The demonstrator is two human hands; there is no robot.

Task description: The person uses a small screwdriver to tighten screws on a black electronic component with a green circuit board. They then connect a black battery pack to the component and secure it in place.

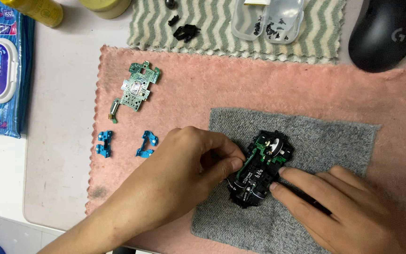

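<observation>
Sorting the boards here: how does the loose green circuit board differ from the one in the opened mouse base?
The loose green circuit board lies bare and untouched on the pink towel. The mouse base, its green board still mounted, sits on the grey cloth, touched by the left hand and right hand.

— What is the opened mouse base [259, 169] made of, as it sits on the grey cloth [306, 141]?

— Black plastic, mostly matt, with a green circuit strip and a glossy white wheel part. The grey cloth under it is rough, looped terry. The pink towel [259, 84] beneath the grey cloth is softer, fuzzy pile.

— And left of the grey cloth?

— A green circuit board [135, 90] with shiny metal spots, and two blue brackets [125, 144] with a metallic sheen. Above it, a striped woven cloth [212, 23], a clear plastic box [269, 21] and a smooth matt black mouse shell [384, 33].
</observation>
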